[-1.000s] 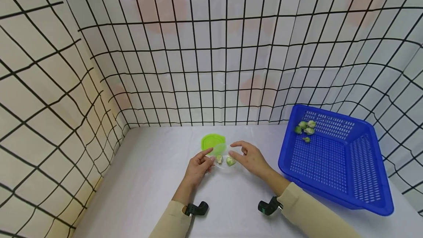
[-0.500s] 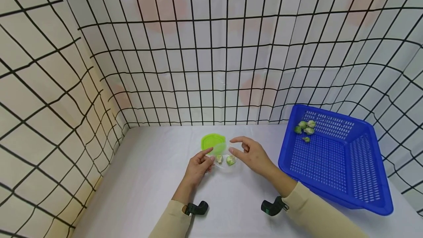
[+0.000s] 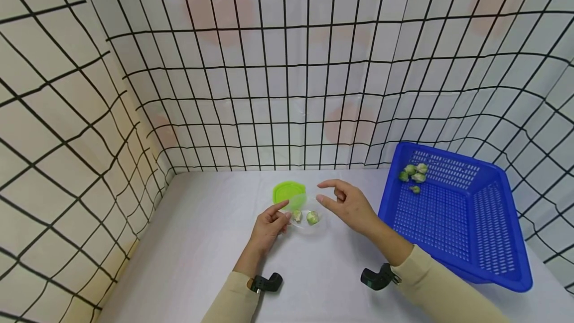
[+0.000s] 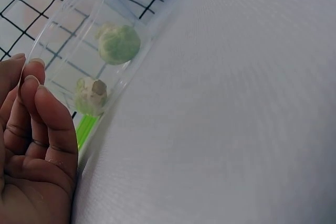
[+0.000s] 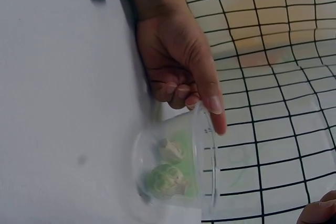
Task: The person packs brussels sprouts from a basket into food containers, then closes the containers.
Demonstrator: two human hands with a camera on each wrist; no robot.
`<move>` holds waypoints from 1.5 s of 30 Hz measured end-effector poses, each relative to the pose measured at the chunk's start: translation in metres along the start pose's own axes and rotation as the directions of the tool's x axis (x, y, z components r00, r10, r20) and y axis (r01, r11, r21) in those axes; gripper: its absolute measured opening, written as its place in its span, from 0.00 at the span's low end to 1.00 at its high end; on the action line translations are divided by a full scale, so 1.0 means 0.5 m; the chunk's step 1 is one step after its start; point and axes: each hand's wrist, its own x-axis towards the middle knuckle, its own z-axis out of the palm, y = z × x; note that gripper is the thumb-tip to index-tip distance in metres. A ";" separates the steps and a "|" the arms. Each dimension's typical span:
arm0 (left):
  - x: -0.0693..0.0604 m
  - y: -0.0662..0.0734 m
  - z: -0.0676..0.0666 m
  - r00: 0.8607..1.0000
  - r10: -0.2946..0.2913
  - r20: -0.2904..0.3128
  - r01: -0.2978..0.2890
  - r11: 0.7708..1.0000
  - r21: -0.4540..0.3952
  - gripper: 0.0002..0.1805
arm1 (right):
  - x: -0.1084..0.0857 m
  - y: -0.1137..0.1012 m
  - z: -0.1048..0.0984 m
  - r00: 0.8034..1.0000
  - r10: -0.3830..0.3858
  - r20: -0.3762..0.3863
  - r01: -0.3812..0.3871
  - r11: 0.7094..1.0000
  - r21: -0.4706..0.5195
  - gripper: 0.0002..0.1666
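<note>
A clear plastic tub [image 3: 307,230] stands on the white table with two Brussels sprouts inside, a larger sprout [image 3: 312,218] at right and a smaller sprout [image 3: 297,215] at left. My left hand [image 3: 265,228] pinches the tub's rim between thumb and fingers, which the left wrist view shows close up. To the right of the tub, my right hand [image 3: 350,207] hangs in the air, thumb and index finger apart, holding nothing. Just behind the tub lies a bright green lid [image 3: 287,189], partly seen through the clear plastic.
On the right a large blue basket [image 3: 502,228] bears several Brussels sprouts [image 3: 419,178] in its far left corner. Black wire grid [image 3: 282,83] with white sheeting behind it surrounds the table [image 3: 197,243] at the back and sides.
My right hand has drawn back from the tub, moving right and slightly away, with its fingers still apart. My left hand and the tub have stayed in place.
</note>
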 end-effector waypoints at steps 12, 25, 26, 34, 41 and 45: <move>-0.001 -0.004 -0.001 1.000 -0.004 -0.003 0.004 1.000 -0.005 0.26 | -0.002 -0.006 -0.049 1.000 -0.015 -0.026 0.016 1.000 0.007 0.21; -0.002 -0.004 -0.002 1.000 -0.002 -0.006 0.002 1.000 0.009 0.26 | 0.007 0.009 -0.114 0.997 0.009 -0.081 -0.014 0.998 -0.058 0.23; -0.001 -0.005 -0.002 1.000 -0.005 -0.009 0.005 1.000 0.008 0.26 | 0.008 0.012 -0.120 0.996 0.011 -0.085 -0.016 0.998 -0.061 0.24; 0.000 -0.002 -0.001 1.000 -0.025 -0.017 0.025 1.000 -0.004 0.24 | 0.025 0.041 -0.179 0.993 -0.010 -0.119 -0.001 0.996 -0.088 0.26; 0.001 -0.001 0.000 1.000 -0.028 -0.009 0.028 1.000 0.005 0.25 | 0.036 0.072 -0.238 0.982 -0.025 -0.186 0.004 0.994 -0.113 0.28; 0.001 0.000 -0.001 0.999 -0.041 -0.015 0.041 0.999 0.009 0.25 | 0.039 0.088 -0.266 0.976 -0.003 -0.217 -0.030 0.988 -0.148 0.29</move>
